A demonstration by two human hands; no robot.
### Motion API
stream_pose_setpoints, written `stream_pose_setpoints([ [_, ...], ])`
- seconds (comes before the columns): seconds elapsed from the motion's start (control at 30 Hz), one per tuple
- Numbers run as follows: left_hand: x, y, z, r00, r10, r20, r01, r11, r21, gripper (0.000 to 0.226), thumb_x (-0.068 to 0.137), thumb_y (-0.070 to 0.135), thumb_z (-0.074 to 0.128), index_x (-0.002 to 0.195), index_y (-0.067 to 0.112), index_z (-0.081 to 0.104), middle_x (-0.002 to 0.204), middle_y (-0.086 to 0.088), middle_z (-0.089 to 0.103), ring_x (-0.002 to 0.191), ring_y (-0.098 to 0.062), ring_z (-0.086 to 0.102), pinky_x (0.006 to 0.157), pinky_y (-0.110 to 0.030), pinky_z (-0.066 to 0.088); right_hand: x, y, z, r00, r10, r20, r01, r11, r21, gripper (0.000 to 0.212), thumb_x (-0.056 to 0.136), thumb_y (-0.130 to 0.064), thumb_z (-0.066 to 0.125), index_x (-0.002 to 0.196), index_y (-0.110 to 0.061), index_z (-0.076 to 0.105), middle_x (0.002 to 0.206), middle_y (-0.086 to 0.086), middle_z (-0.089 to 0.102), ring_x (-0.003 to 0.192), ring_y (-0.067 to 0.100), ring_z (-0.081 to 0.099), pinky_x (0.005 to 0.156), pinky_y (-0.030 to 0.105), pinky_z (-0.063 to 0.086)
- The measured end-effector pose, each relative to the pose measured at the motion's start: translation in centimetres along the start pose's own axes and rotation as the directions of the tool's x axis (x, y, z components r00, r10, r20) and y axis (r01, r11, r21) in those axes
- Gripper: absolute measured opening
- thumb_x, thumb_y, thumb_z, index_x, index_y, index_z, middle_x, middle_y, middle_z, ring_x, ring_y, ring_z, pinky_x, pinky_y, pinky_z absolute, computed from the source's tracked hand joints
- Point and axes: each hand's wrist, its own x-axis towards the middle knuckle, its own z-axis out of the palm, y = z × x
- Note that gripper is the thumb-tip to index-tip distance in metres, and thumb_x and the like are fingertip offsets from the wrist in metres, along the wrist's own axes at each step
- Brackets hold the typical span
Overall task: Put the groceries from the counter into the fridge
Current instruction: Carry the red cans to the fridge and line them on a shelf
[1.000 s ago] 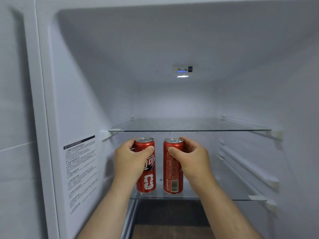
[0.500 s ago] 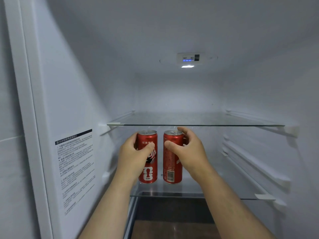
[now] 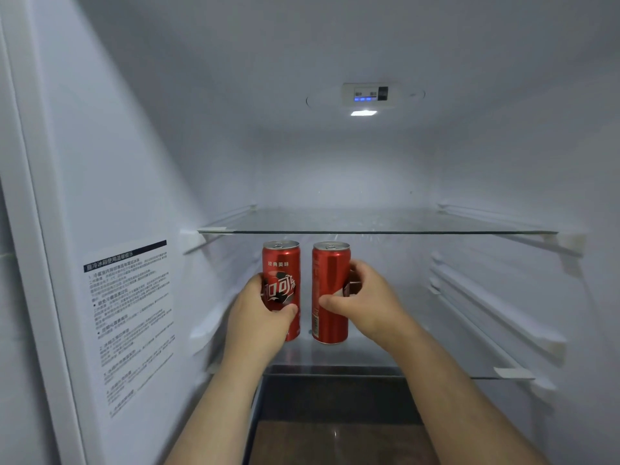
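Grip: left hand [image 3: 258, 317] wraps left can [image 3: 281, 276], right hand [image 3: 365, 303] pinches right can [image 3: 330, 290]; seat both flat on lower shelf [image 3: 436, 364], release gently.

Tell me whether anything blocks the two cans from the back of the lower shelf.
Nothing visible does. The lower shelf behind the left can and right can looks bare; the upper shelf clears their tops.

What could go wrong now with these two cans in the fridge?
The left can and right can are tall, slim and close together; the left hand or right hand could tip one when letting go. Their tops look close under the upper glass shelf, so lifting may bump it.
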Motion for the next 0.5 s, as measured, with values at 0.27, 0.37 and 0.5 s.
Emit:
stream_pose_setpoints([
  [0.27, 0.9, -0.3, 0.2, 0.998, -0.023, 0.054, 0.025, 0.999, -0.028, 0.064, 0.086, 0.016, 0.072, 0.142, 0.028, 0.043, 0.134, 0.004, 0.057, 0.124, -0.022, 0.055, 0.103, -0.049, 0.047, 0.1, 0.7, -0.1, 0.997, 0.015, 0.072, -0.014, 1.0, -0.017, 0.077, 0.081, -0.018, 0.079, 0.144, -0.034, 0.036, 0.131, -0.01, 0.055, 0.123, 0.015, 0.055, 0.102, 0.041, 0.048],
  [0.37, 1.1, -0.5, 0.4, 0.998, -0.025, 0.054, 0.027, 0.999, -0.03, 0.064, 0.086, 0.016, 0.071, 0.142, 0.028, 0.043, 0.134, 0.004, 0.057, 0.125, -0.022, 0.055, 0.103, -0.049, 0.047, 0.2, 0.8, 0.2, 0.998, 0.027, 0.056, -0.024, 0.999, -0.04, 0.072, 0.082, -0.019, 0.079, 0.14, -0.033, 0.039, 0.129, -0.009, 0.058, 0.122, 0.017, 0.057, 0.102, 0.043, 0.049],
  [0.5, 1.5, -0.8, 0.8, 0.998, -0.026, 0.053, 0.027, 1.0, -0.016, 0.062, 0.086, 0.019, 0.072, 0.14, 0.029, 0.044, 0.133, 0.004, 0.057, 0.123, -0.022, 0.056, 0.099, -0.047, 0.049, 0.7, 0.6, 1.3, 1.0, 0.02, -0.007, -0.02, 0.997, -0.077, 0.07, 0.077, -0.028, 0.083, 0.133, -0.032, 0.042, 0.111, -0.017, 0.054, 0.119, 0.014, 0.056, 0.1, 0.04, 0.048],
])
